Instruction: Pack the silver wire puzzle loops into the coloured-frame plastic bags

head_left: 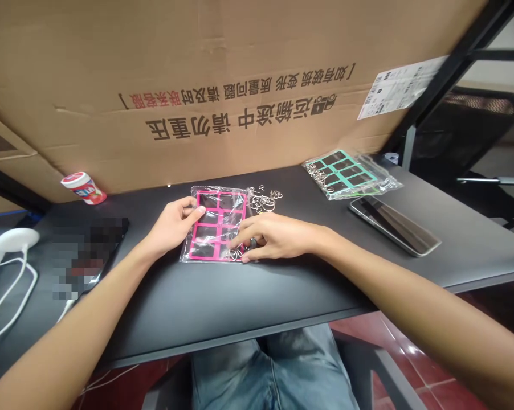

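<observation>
A clear plastic bag [183, 257] with a pink frame of dark rectangular panels [217, 234] inside lies flat on the desk. My left hand [175, 225] grips its left edge, thumb on top and fingers partly beneath. Over the bag's lower right side, my right hand [274, 236] has curled fingers at a small cluster of metal rings [233, 254]. Whether those rings are inside the bag or on top I cannot tell. A loose pile of silver rings [263, 200] sits just beyond my right hand, beside the bag's upper right edge.
Clear bags with a teal frame [346, 171] and more rings lie at the back right, near a phone [394, 225]. A red and white bottle [84, 188] leans at the back left. Cardboard [223, 51] walls the desk's rear. White cables [26, 273] run at left.
</observation>
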Tool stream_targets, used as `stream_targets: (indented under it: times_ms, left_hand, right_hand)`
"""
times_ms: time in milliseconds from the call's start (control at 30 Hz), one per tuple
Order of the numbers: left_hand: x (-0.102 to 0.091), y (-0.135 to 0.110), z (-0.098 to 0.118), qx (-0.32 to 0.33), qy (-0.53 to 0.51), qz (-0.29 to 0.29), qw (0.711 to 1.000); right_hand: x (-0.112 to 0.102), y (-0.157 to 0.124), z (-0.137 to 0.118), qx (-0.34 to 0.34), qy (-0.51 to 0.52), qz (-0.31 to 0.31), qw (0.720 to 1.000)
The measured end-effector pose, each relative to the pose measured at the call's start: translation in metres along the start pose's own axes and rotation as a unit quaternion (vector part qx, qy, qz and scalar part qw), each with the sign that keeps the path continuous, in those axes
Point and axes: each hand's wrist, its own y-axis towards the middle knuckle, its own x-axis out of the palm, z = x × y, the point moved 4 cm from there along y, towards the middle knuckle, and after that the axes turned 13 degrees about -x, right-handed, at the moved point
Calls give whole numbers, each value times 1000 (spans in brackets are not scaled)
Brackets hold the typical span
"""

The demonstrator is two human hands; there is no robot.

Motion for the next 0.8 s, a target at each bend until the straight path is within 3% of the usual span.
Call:
stream_targets:
  times_ms: [367, 567, 633, 700, 800]
  left_hand:
    - [0, -1, 2, -1, 1, 5, 1000]
    - [-1, 1, -1, -8, -8, -2, 1000]
    - [0, 1, -1, -11, -7, -2, 1000]
    - [0, 0, -1, -10, -6, -3, 1000]
    - [1, -1, 1, -6, -2, -2, 1000]
  right_hand:
    - [0, -5, 4, 35, 14, 32, 999]
    - [-8, -8, 6, 69, 132, 44, 988]
    - [-18, -13, 9, 87, 144, 79, 982]
    - [-32, -20, 16, 104, 74, 143, 981]
    - [-48, -29, 24, 122, -109, 210, 964]
